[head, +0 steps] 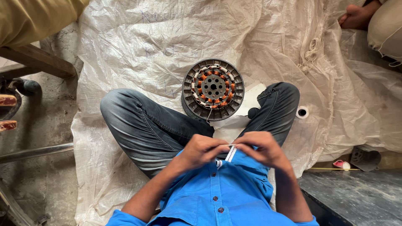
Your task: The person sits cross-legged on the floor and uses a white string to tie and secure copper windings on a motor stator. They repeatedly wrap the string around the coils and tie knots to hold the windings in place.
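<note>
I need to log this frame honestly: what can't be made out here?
Head view:
- White strip between left hand and right hand: ends hidden by fingers.
- Motor stator: thin wire too fine to trace.
- Another person's foot: cut off by the edge.

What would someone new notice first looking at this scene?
The round motor stator with copper-orange windings stands out first, lying on the white sack sheet just ahead of the person's crossed legs. Nearer, the left hand and right hand meet over the lap, pinching a thin white strip between them. A tape roll lies right of the knee.
</note>
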